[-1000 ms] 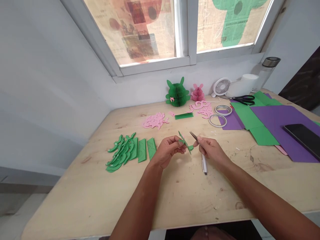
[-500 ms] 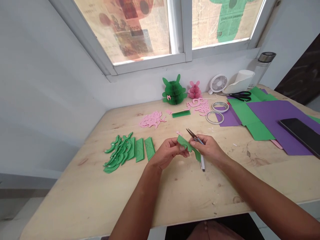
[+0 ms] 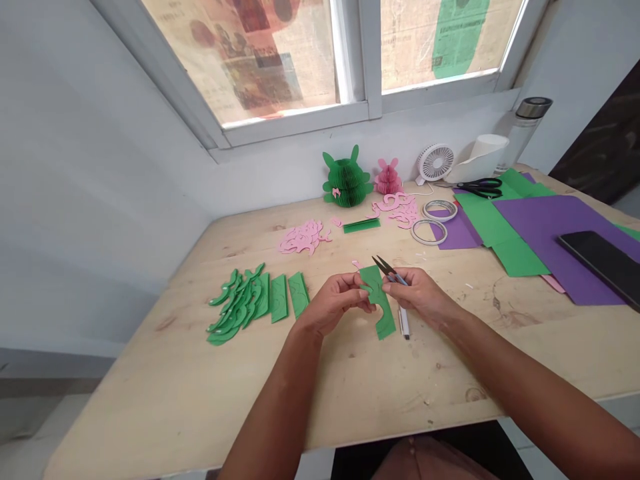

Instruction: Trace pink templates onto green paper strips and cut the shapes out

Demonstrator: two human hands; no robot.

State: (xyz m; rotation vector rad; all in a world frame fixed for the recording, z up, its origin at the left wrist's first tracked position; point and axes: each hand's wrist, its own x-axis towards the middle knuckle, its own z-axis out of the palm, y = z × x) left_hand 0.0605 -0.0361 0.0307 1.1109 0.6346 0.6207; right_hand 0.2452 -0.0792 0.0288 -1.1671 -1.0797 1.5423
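Observation:
My left hand (image 3: 341, 300) pinches the left edge of a green paper strip (image 3: 385, 323), which has a curved notch cut into its lower left side. My right hand (image 3: 419, 293) is closed around a small pair of scissors (image 3: 384, 268), their dark blades pointing up and away with the tips slightly apart. Its fingertips also meet the strip's right edge. Under the right hand a white pen (image 3: 405, 323) lies on the table. To the left are two green strips with drawn outlines (image 3: 279, 299) and a pile of green cut-out shapes (image 3: 239, 305).
Pink paper cut-outs (image 3: 303, 238) lie farther back, near a green paper figure (image 3: 347, 180) and a pink one (image 3: 389, 179). Tape rolls (image 3: 429, 232), black scissors (image 3: 480, 187), purple sheets (image 3: 540, 227) and a phone (image 3: 600, 263) occupy the right. A white fan (image 3: 435, 163) stands behind.
The green strip has turned from slanted and edge-on to nearly upright and flat to view, its notch now plain. Both hands stay in almost the same place, scissors still held.

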